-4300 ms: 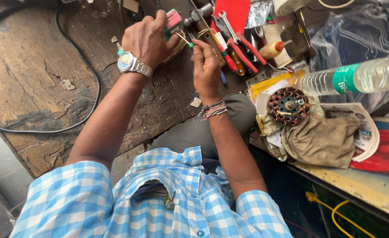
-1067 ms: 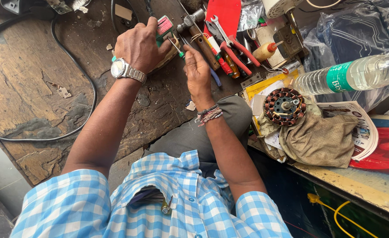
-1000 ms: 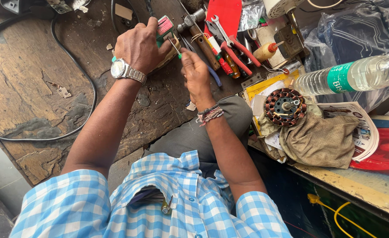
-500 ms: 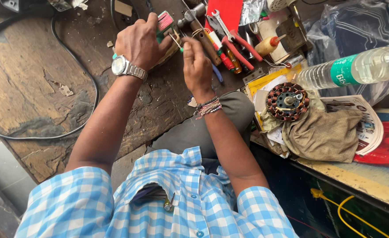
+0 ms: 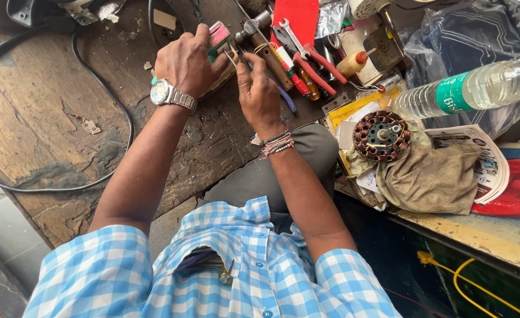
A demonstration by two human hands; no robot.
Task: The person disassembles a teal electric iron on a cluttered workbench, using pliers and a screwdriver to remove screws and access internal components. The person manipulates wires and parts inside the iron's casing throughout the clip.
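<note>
while the left hand (image 5: 186, 59) clamps a small green and pink block (image 5: 217, 40) against the far edge of the worn wooden bench (image 5: 48, 129), the right hand (image 5: 260, 91) pinches a thin wire or lead (image 5: 231, 58) coming off it. since a second ago the right fingers have slid nearer the block, so the fine work at it goes on. just right lie red-handled pliers (image 5: 316, 62), a spanner (image 5: 288, 32), a wound copper stator (image 5: 382, 135) and a plastic bottle (image 5: 472, 88).
</note>
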